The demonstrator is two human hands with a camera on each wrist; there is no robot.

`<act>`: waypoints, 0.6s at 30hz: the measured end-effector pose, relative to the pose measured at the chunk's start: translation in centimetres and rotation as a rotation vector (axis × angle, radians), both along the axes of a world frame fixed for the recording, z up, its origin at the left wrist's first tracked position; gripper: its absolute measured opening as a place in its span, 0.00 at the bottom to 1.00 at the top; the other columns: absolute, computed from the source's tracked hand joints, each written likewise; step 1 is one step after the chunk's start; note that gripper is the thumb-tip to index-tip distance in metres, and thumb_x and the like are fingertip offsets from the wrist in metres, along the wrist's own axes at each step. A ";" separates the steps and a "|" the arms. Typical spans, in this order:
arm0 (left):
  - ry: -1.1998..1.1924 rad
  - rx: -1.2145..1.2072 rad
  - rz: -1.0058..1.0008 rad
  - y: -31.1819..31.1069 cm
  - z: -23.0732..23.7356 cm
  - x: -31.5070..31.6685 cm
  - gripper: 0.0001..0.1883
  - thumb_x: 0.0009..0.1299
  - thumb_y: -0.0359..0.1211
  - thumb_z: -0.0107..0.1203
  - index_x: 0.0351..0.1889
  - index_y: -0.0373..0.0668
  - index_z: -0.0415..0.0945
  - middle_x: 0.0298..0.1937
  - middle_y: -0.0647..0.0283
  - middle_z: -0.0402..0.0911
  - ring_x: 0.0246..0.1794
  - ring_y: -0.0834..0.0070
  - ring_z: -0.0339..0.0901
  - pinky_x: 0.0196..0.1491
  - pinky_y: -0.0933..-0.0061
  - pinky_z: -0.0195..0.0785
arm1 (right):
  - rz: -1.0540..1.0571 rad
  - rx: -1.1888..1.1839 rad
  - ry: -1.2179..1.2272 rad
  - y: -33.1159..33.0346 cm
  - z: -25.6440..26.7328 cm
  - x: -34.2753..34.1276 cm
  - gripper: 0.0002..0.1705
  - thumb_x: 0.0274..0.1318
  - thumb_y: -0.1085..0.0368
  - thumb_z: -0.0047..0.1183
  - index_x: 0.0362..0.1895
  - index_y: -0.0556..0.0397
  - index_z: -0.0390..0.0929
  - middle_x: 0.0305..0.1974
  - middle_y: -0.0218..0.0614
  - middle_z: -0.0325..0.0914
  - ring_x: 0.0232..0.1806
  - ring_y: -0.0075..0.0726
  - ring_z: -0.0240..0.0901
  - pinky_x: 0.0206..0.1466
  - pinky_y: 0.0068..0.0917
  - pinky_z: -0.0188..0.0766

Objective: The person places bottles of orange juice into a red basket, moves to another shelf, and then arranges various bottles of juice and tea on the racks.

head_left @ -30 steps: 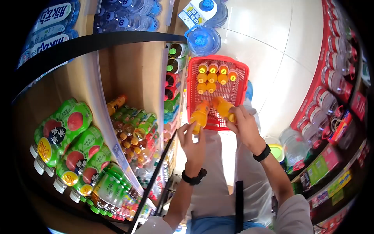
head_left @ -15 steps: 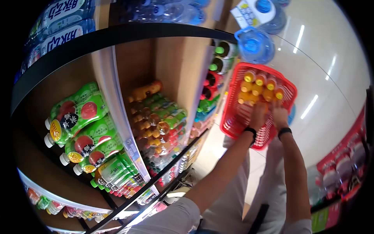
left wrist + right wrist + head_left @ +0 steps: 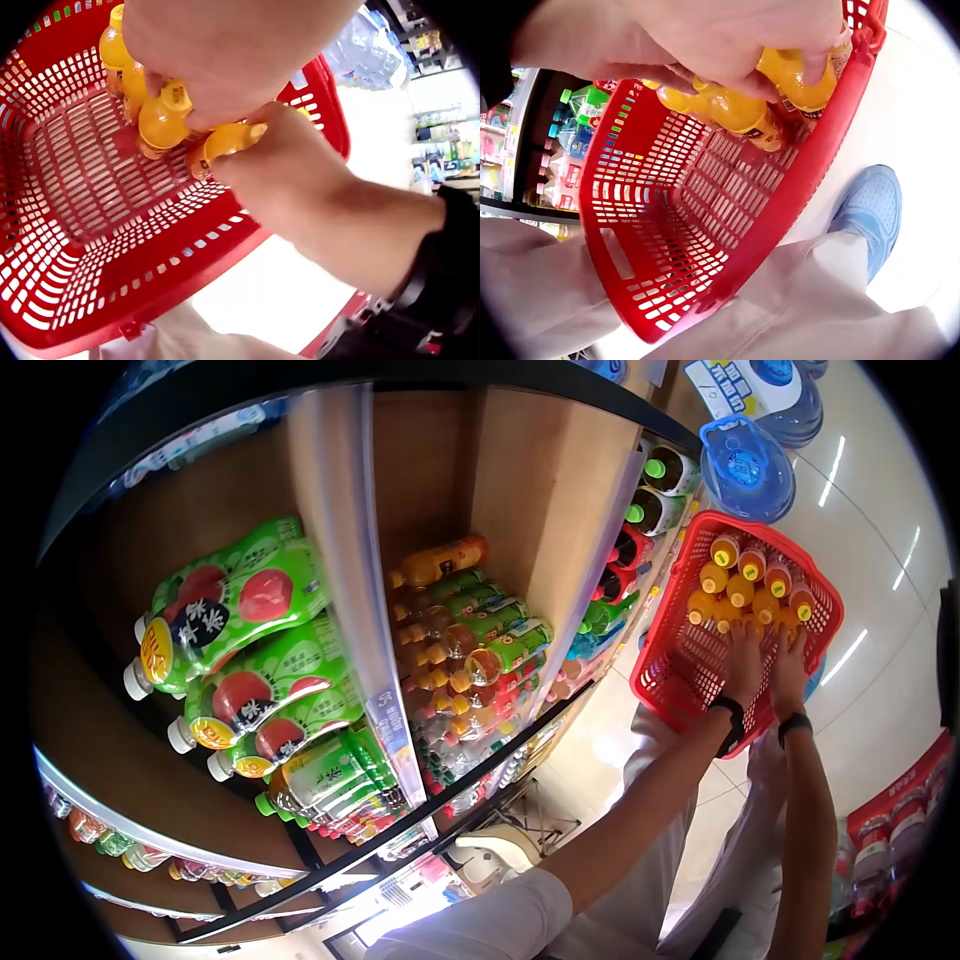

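Rows of orange drink bottles (image 3: 740,590) with yellow caps stand at the far end of a red shopping basket (image 3: 665,685). My left hand (image 3: 742,665) reaches into the basket and grips an orange drink bottle (image 3: 161,126) near its neck. Beside it, my right hand (image 3: 787,662) holds another orange drink bottle (image 3: 804,84) by its upper part, with thumb and fingers around it. Both bottles stand roughly upright among the others, close over the slatted floor. In the head view, my hands hide much of the two held bottles.
To the left, a shelf (image 3: 345,560) bears green-labelled bottles (image 3: 265,595) and an orange bottle (image 3: 445,560) lying on its side. Large blue water jugs (image 3: 745,470) stand behind the basket. My shoe (image 3: 870,217) is beside it, and more bottles (image 3: 875,855) line the right.
Both hands have carried their orange drink bottles from the basket's near end to the rows at its far end. The head view has swung left, and the basket appears further right.
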State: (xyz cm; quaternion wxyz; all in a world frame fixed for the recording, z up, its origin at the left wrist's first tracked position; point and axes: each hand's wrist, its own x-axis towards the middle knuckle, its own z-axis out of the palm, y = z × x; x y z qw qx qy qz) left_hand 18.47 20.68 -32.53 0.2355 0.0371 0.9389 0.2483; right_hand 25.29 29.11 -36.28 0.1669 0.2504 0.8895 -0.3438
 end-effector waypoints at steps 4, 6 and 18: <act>0.006 0.167 0.057 -1.1 4.7 -1.2 0.25 0.63 0.24 0.55 0.59 0.32 0.63 0.63 0.36 0.59 0.62 0.37 0.62 0.62 0.49 0.62 | 0.113 0.049 0.085 -0.5 3.8 0.1 0.31 0.60 0.76 0.44 0.69 0.55 0.60 0.73 0.57 0.48 0.68 0.65 0.61 0.64 0.42 0.70; 0.141 0.135 0.079 -2.7 8.0 -2.1 0.29 0.64 0.28 0.59 0.63 0.35 0.62 0.68 0.36 0.54 0.68 0.37 0.57 0.67 0.50 0.58 | 0.133 0.030 0.090 -0.4 7.2 -0.7 0.30 0.59 0.76 0.46 0.67 0.56 0.62 0.71 0.57 0.52 0.66 0.64 0.63 0.63 0.42 0.71; 0.523 -0.406 0.184 -21.1 31.4 -10.7 0.24 0.66 0.34 0.61 0.60 0.40 0.71 0.59 0.46 0.68 0.61 0.50 0.64 0.62 0.53 0.60 | 0.470 -0.285 1.047 -21.5 29.9 -30.7 0.12 0.46 0.68 0.56 0.38 0.55 0.80 0.38 0.43 0.80 0.42 0.48 0.77 0.42 0.39 0.76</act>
